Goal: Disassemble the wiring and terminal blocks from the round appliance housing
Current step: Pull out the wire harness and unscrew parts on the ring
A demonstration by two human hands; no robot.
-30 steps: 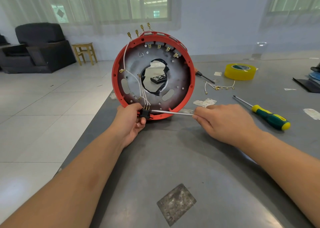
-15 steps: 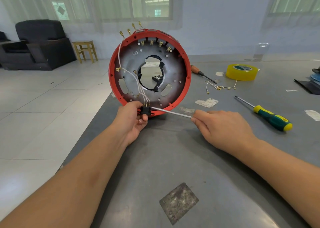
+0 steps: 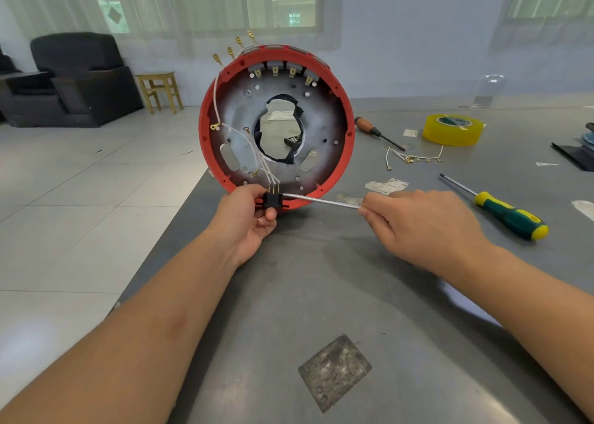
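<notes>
— Fingertips of the left hand [image 3: 249, 217] are pinching the black terminal block [image 3: 273, 200] at the red housing's [image 3: 348, 127] bottom rim; the right hand [image 3: 418, 227] is gripping a screwdriver shaft [image 3: 321, 201], tip touching the block.

— Advice?

— Keep bracing the upright housing and lever gently, I'd say.

— Counts?

— Three white wires [image 3: 268, 174] are entering the block; four loose terminals are poking above the rim; two spare screwdrivers are lying on the table [image 3: 353, 295].

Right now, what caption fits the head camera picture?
Left hand holds the black terminal block on the red housing while right hand levers a screwdriver.
</notes>
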